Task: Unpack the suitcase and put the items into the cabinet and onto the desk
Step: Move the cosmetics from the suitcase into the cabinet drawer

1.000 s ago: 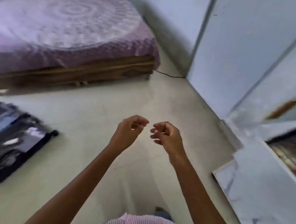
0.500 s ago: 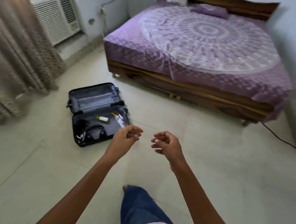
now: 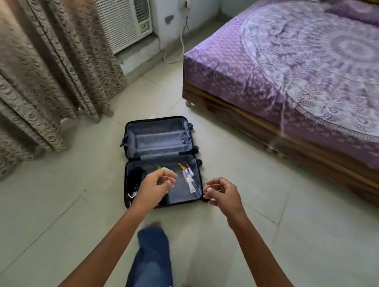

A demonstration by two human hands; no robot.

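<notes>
A small dark suitcase [image 3: 159, 138] lies open on the floor straight ahead, its far half bare grey lining. In the near half lie several small tubes [image 3: 188, 176], a yellow-capped item [image 3: 165, 168] and dark headphones with a white cable [image 3: 135, 179]. My left hand [image 3: 156, 186] hangs in front of the near half with fingers loosely curled and holds nothing. My right hand [image 3: 222, 194] hangs by the case's right edge, fingers loosely curled, nothing in it either. No cabinet or desk is in view.
A low wooden bed with a purple patterned cover [image 3: 318, 70] fills the right side. Beige curtains [image 3: 37, 59] hang at the left, with an air-conditioner unit [image 3: 124, 12] and a white cable [image 3: 182, 43] behind. Pale tiled floor [image 3: 289, 245] surrounds the case. My leg [image 3: 152, 255] steps forward.
The view has swung left from the white cabinet side toward the suitcase, which is now closer and centred. Both hands stay raised and loosely curled, a little farther apart.
</notes>
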